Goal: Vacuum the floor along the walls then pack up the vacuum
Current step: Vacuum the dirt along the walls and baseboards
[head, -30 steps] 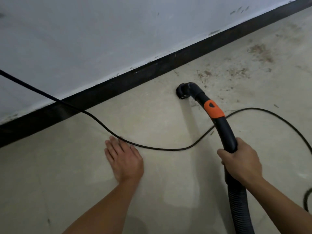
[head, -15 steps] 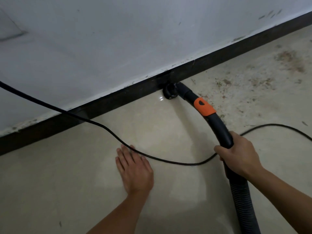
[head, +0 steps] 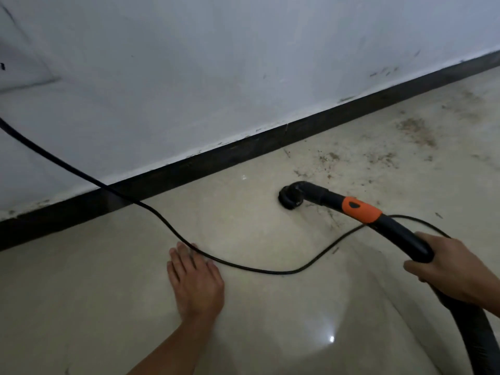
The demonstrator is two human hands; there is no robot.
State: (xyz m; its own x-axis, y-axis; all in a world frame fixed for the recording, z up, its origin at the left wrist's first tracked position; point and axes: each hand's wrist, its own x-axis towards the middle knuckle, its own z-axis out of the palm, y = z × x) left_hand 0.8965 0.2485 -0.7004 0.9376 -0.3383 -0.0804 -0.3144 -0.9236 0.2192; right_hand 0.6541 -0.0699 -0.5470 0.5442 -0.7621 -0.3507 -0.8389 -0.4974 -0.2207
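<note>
My right hand (head: 454,269) grips the black vacuum wand (head: 400,231) just behind its orange collar (head: 359,208). The small round nozzle (head: 290,197) rests on the beige tiled floor (head: 257,320), a short way out from the black skirting board (head: 216,158). A ribbed hose (head: 470,336) runs from my grip off the lower right. My left hand (head: 196,280) lies flat on the floor, fingers spread, fingertips touching the black power cord (head: 167,226).
A white wall (head: 216,63) rises above the skirting. The cord comes down from the upper left, loops across the floor and passes under the wand. Brown dirt patches (head: 414,131) lie on the floor to the right of the nozzle.
The nozzle has pulled back from the skirting board onto the open floor and swung right. My left hand stays flat on the floor.
</note>
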